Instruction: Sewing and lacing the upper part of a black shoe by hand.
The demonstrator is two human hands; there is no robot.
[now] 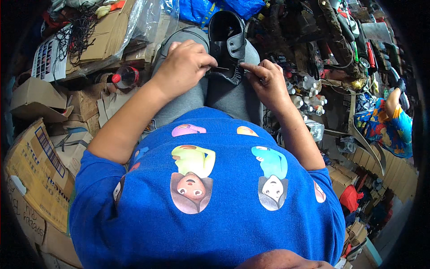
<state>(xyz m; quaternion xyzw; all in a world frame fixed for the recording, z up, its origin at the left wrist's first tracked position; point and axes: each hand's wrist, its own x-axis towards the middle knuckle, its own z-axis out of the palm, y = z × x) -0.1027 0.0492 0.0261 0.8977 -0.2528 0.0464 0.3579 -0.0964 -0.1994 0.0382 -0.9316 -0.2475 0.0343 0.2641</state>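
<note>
— At far left: list surroundings.

— Cardboard box (38, 99); then, farther right, clear bottle (130, 77) with red cap, lying on its side.

— Next, left hand (187, 60): state of fingers?

— Thumb and forefinger pinched together, apparently on a thin pale strand (222, 68). Needle or thread: cannot tell.

— At centre: location of workpiece?

— Black shoe (237, 45), set over the grey-trousered lap (183, 99), between both hands. Note eyelets in the flap and a row of stitch-like marks (238, 71) along the near edge.

— Handling?

— Probably light. Expect a soft, pliable upper, prone to folding under pull; expect more stiffness around the eyelets. Low risk of breakage, by appearance. Take hold at the near edge, just beside the stitch-like marks, thumb opposite forefinger. Avoid lifting by the flap alone.

— Right hand (268, 77)?

— Forefinger extended to the shoe's edge, thumb below, remaining fingers curled. Firm grasp or mere contact: cannot tell.

— Far right?

— Cluster of small bottles (311, 96) near the right wrist; farther out, another person's patterned sleeve (396, 125).
</note>
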